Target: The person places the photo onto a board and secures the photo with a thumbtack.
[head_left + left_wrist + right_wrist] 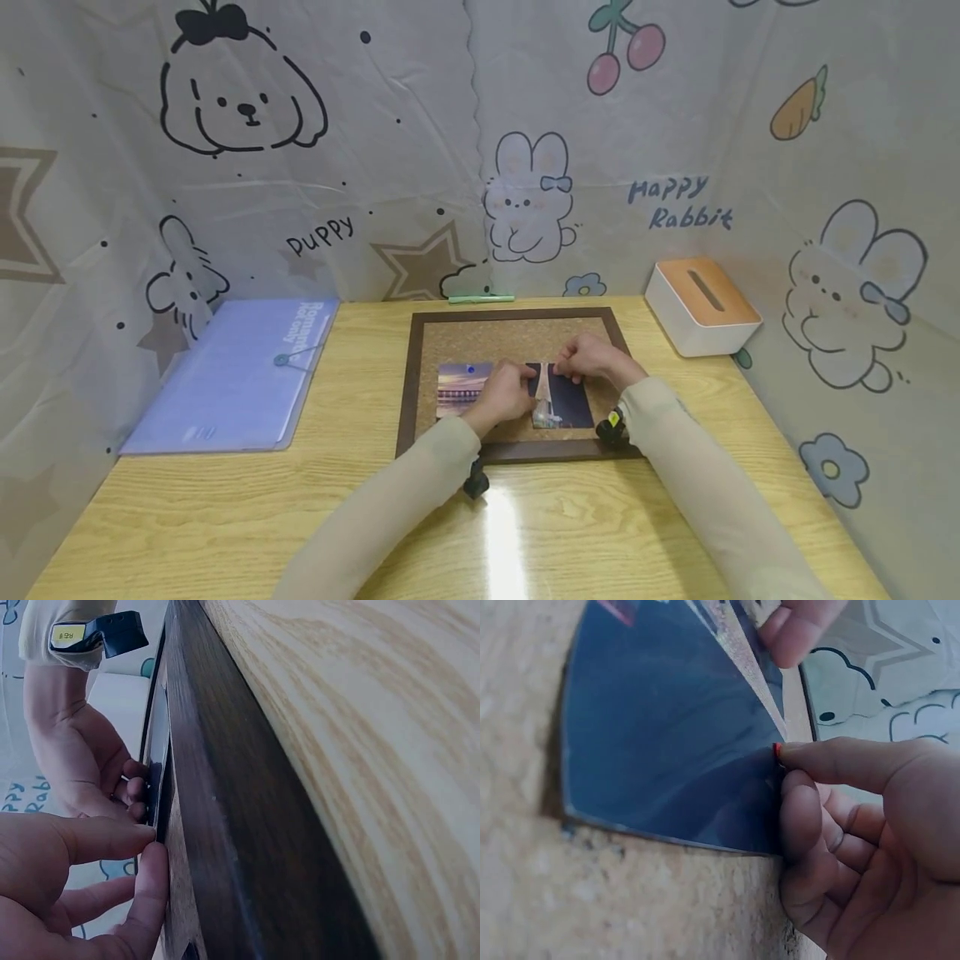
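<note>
A dark photo with a pale tower (570, 404) lies on a framed cork board (510, 337). My left hand (507, 392) pinches its left edge between thumb and forefinger; the left wrist view shows these fingertips (154, 851) meeting at the edge. At the photo's top edge, my right hand (591, 358) pinches a small red push pin (777, 752), mostly hidden by the fingers. The photo (660, 742) bows slightly off the cork in the right wrist view. Left of it is a sunset photo (459, 390) with a blue push pin (470, 368), partly behind my left hand.
A bluish plastic document folder (225, 375) lies at the left of the wooden table (352, 500). Back right stands a white tissue box (701, 308) with a wooden lid. A green pen-like stick (480, 298) lies behind the board. Printed curtains surround the table.
</note>
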A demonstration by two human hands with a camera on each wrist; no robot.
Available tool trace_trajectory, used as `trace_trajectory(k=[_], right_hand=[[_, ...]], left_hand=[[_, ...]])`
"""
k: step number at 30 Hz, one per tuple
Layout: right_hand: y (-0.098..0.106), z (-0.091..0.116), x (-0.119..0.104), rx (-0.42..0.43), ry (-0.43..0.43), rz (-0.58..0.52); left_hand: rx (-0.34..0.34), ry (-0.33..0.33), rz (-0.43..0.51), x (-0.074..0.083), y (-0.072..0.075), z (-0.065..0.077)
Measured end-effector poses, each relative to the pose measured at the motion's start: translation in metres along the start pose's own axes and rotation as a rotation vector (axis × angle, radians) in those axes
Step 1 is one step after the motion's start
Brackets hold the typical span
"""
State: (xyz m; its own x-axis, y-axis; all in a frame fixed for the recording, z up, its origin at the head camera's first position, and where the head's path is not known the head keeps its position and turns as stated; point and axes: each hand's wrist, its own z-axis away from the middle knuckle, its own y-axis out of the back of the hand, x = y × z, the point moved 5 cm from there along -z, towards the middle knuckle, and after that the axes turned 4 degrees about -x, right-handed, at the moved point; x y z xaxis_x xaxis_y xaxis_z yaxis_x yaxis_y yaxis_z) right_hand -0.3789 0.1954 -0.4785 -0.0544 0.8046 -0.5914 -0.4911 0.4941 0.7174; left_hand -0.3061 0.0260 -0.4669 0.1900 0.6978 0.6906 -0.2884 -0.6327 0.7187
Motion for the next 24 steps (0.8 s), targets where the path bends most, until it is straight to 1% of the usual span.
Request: trace_trajectory(k=[3,6,7,9,12,14,15,20,24], right_hand=[[0.001,0.002,0.0,-0.004,0.015,-0.03],[0.002,0.005,-0.001,-0.007,0.032,-0.064],[0.002,0.007,-0.001,-0.006,0.04,-0.07],[0.003,0.01,-0.001,-0.002,0.048,-0.087],[0.008,0.017,-0.001,0.019,0.042,-0.092],[0.013,0.021,-0.002,0.045,0.037,-0.068],[0.016,0.024,-0.003,0.058,0.041,-0.048],[0.032,0.036,-0.009,0.126,0.083,0.096],[0.042,0.047,-0.013,0.16,0.083,0.166]], left_hand=[[0.005,-0.023,-0.018,0.001,0.003,0.0],[-0.009,-0.022,0.003,-0.001,0.008,0.001],[-0.013,-0.019,0.008,-0.003,0.01,0.001],[-0.035,0.009,0.052,-0.006,0.015,0.004],[-0.053,0.03,0.1,-0.011,0.025,0.007],[-0.056,0.046,0.124,-0.013,0.034,0.01],[-0.049,0.043,0.121,-0.015,0.039,0.011],[0.011,0.008,0.02,-0.02,0.068,0.016],[0.032,-0.005,-0.065,-0.028,0.091,0.021]])
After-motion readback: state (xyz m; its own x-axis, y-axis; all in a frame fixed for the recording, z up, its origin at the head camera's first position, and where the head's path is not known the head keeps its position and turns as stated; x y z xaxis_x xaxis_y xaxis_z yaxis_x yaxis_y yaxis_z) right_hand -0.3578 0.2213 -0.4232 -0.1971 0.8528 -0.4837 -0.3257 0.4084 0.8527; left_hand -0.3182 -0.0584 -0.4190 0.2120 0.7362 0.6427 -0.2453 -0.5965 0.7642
